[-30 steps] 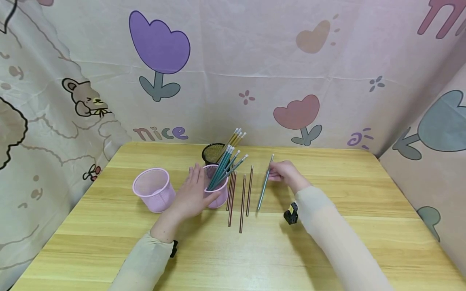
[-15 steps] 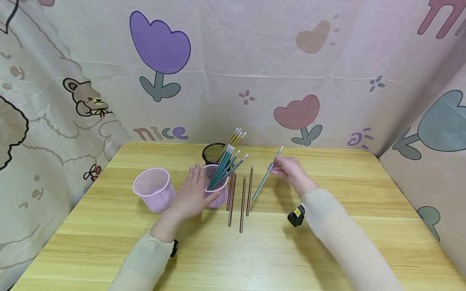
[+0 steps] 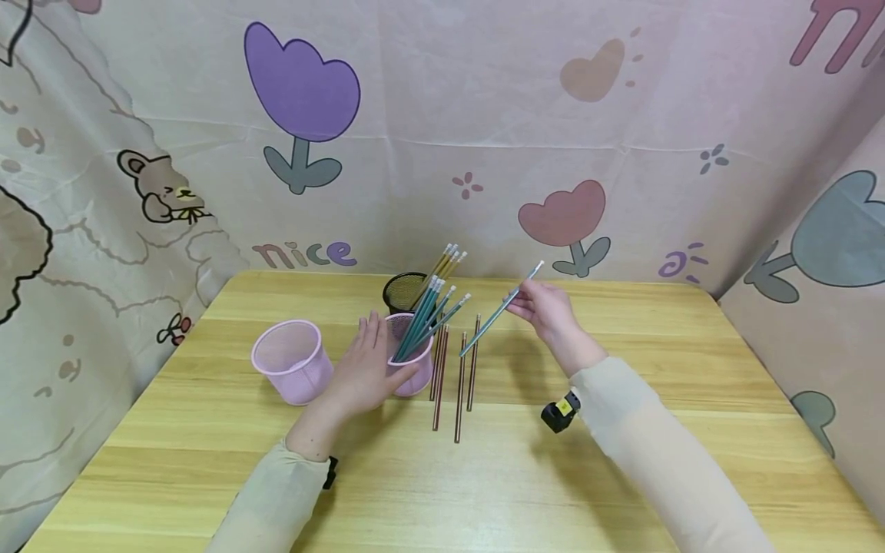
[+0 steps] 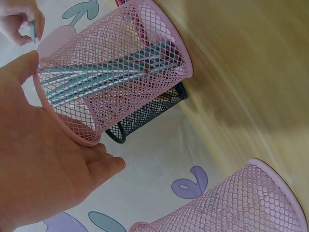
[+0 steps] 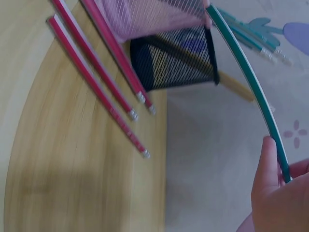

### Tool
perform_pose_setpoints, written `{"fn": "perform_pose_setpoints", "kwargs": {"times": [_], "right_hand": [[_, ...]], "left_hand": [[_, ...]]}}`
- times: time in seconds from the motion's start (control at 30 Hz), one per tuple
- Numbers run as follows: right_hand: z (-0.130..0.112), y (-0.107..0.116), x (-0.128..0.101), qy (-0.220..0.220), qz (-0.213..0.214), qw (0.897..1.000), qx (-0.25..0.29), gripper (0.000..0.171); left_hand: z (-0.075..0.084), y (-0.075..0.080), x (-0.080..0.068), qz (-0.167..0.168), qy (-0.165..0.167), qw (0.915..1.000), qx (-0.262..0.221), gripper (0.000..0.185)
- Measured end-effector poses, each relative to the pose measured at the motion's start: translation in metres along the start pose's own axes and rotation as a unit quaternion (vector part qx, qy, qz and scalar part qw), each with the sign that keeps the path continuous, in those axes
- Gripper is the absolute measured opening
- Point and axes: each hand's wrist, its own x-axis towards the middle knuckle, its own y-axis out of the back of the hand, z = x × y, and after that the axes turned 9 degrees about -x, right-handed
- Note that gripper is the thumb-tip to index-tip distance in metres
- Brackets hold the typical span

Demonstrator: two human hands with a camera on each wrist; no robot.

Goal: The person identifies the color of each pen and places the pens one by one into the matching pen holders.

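Note:
My right hand (image 3: 549,311) pinches a teal pencil (image 3: 492,319) between thumb and fingers, held tilted above the table with its white eraser end up. Its lower end points left toward a pink mesh pencil cup (image 3: 412,378). That cup holds several teal pencils (image 3: 418,326), eraser ends up, leaning right. My left hand (image 3: 362,369) rests against the cup's left side with fingers extended and the thumb along its front. In the left wrist view, the thumb and fingers spread at the cup's rim (image 4: 63,123). Several red pencils (image 3: 459,392) lie on the table right of the cup.
A second pink mesh cup (image 3: 293,369) stands to the left. Behind the filled cup is a black mesh cup (image 3: 401,292) with several yellow pencils (image 3: 449,263). The wooden table (image 3: 622,476) ends at a patterned cloth backdrop (image 3: 429,92).
My right hand has raised the teal pencil from the table and tilted it, its lower end swinging left over the red pencils. The left hand has stayed at the cup.

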Motion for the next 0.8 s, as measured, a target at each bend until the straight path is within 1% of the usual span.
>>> {"fn": "perform_pose_setpoints", "kwargs": {"times": [0.13,0.3,0.53,0.8], "right_hand": [[-0.002,-0.009,-0.005,0.016,0.013,0.999,0.034,0.012],[-0.004,-0.021,-0.007,0.033,0.03,0.997,0.059,0.011],[-0.005,-0.036,-0.005,0.048,0.048,0.996,0.057,0.01],[-0.004,-0.046,-0.004,0.061,0.068,0.994,0.065,0.014]], "left_hand": [[0.0,-0.001,0.0,0.001,0.001,1.0,-0.002,0.096],[0.0,0.0,0.0,0.003,-0.002,1.0,0.0,0.096],[0.0,-0.001,0.0,0.006,-0.004,1.0,0.002,0.094],[0.0,-0.001,0.0,0.009,-0.003,1.0,0.001,0.095]]}}
